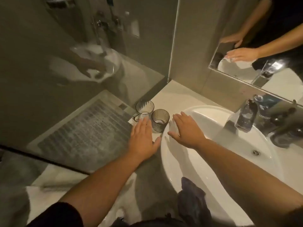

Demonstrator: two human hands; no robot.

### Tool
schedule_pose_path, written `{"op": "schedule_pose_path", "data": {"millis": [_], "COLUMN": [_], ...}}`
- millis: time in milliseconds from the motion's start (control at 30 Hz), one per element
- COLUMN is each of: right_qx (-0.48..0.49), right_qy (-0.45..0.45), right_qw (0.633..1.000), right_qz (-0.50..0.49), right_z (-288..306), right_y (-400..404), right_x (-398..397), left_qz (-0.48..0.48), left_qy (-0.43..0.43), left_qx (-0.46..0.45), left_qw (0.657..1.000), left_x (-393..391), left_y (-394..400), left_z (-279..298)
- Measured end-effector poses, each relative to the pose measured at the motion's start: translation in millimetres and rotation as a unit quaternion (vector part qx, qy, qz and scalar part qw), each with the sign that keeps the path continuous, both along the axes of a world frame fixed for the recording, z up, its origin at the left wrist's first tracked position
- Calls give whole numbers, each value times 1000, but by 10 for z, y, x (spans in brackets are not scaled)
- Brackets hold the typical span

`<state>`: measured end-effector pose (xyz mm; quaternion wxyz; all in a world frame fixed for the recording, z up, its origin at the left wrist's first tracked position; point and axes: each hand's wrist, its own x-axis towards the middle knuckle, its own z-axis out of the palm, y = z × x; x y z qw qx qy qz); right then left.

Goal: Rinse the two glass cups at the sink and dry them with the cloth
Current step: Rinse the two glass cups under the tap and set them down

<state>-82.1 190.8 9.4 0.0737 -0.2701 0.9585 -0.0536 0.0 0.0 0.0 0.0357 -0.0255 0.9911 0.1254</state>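
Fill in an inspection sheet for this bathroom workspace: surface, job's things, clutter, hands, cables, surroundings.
Surface: pale counter around a white sink.
Job's things: two ribbed glass cups, far cup and near cup, upright, side by side left of the sink; dark cloth draped over the sink's near rim.
Clutter: nothing seen.
Hands: left hand and right hand open, flat, holding nothing.
Cables: nothing seen.
Surroundings: tap, mirror, glass shower screen.
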Motion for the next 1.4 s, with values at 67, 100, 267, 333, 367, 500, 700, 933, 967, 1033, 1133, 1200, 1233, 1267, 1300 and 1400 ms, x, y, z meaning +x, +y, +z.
{"op": "schedule_pose_path", "data": {"millis": [67,100,267,333,367,500,700,933,967,1033,1133,1200,1233,1267,1300,1400], "right_qx": [-9,-9,-14,-4,-1,-36,-122,-267,-276,-289,-307,-319,-323,-326,-325,-333], "right_qy": [-11,-12,-42,-55,-59,-77,-98,-112,-102,-91,-78,-73,-73,-73,-71,-68], "right_qw": [1000,1000,998,998,997,996,988,953,951,947,940,932,928,924,921,905], "right_qz": [12,20,38,43,45,29,-9,-84,-91,-107,-128,-155,-171,-187,-203,-256], "right_z": [-33,-67,-128,-158,-182,-246,-238,99,158,249,364,421,444,456,466,455], "right_y": [4,-5,-135,-160,-169,-200,-228,-287,-276,-234,-122,-11,55,129,204,434], "right_x": [-150,-227,-513,-600,-633,-696,-684,-575,-558,-525,-412,-309,-243,-175,-100,134], "left_qz": [74,99,121,125,127,137,159,148,142,129,94,59,39,16,-9,-75], "left_qy": [-29,-37,-73,-87,-91,-100,-74,2,11,19,8,-3,-5,-7,-10,-48], "left_qx": [61,80,104,119,128,174,280,332,335,338,337,344,349,354,359,363], "left_qw": [995,991,984,981,979,970,944,932,931,932,937,937,936,935,933,928], "left_x": [-68,-108,-332,-390,-414,-499,-587,-676,-693,-725,-787,-809,-808,-803,-796,-794], "left_y": [69,82,115,151,173,255,239,138,130,126,146,204,251,309,378,622], "left_z": [-1,-30,-118,-186,-225,-339,-333,-49,17,125,207,245,265,274,277,261]}}
